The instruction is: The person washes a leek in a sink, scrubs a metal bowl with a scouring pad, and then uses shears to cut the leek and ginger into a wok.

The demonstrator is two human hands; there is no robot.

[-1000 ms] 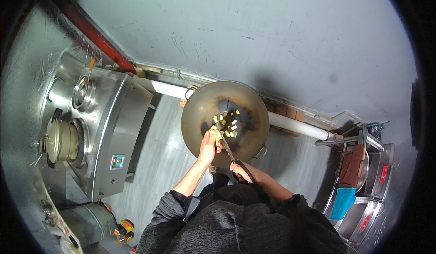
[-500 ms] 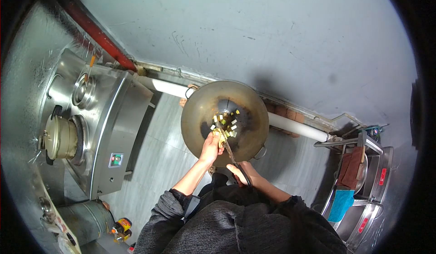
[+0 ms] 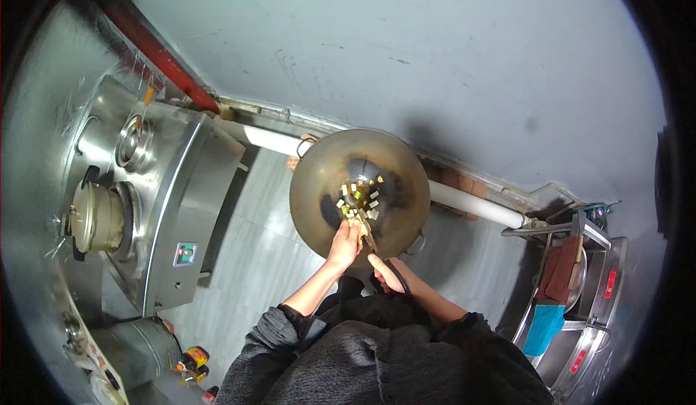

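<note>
A large round wok is before me, its inside stained dark in the middle. Several short white and green vegetable pieces lie scattered in it. Over the near side of the wok, my left hand is closed around pale vegetable stalks, probably scallions. My right hand grips the black handles of a pair of scissors. The scissor blades reach up to the stalks just beyond my left fingertips. Whether the blades are apart or together is too small to tell.
To the left stands a steel stove with a lidded pot. A gas cylinder and a bottle are at lower left. A white pipe runs behind the wok. At right, a metal rack holds brown and blue cloths.
My left hand has shifted slightly down and right, nearer the scissors. My right hand and the scissors have turned a little. The stalks show shorter beyond the fingers.
</note>
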